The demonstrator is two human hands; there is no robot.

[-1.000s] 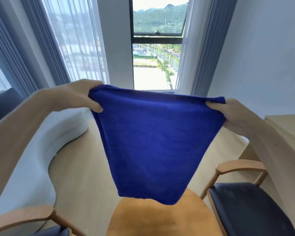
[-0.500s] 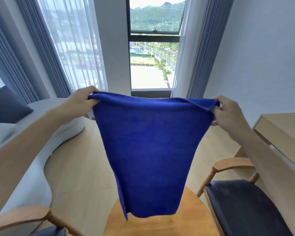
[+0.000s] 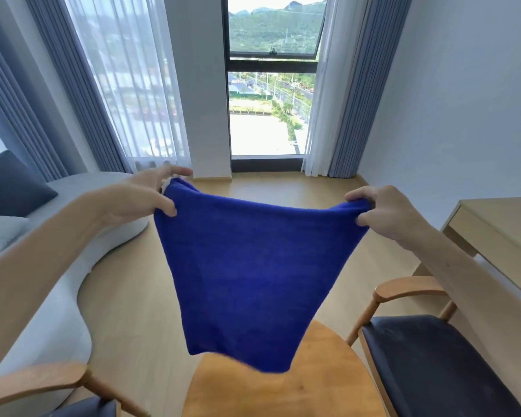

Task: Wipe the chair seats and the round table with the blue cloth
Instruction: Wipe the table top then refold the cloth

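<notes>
The blue cloth (image 3: 247,266) hangs spread out in the air in front of me, above the round wooden table (image 3: 301,386). My left hand (image 3: 139,197) pinches its top left corner between thumb and fingers. My right hand (image 3: 385,209) grips its top right corner. The cloth's lower edge hangs just over the table's far side. A chair with a dark seat (image 3: 439,368) and wooden armrest stands right of the table. Another chair's wooden armrest (image 3: 33,383) and a bit of its dark seat show at bottom left.
A pale curved sofa (image 3: 66,284) with a dark cushion (image 3: 9,185) runs along the left. A light wooden desk (image 3: 500,227) stands at the right wall. Curtains and a tall window fill the far wall, with bare wooden floor (image 3: 283,188) before them.
Both hands have lowered the cloth from window height toward the table. The cloth's bottom edge has swung and now hangs slanted over the table's far side.
</notes>
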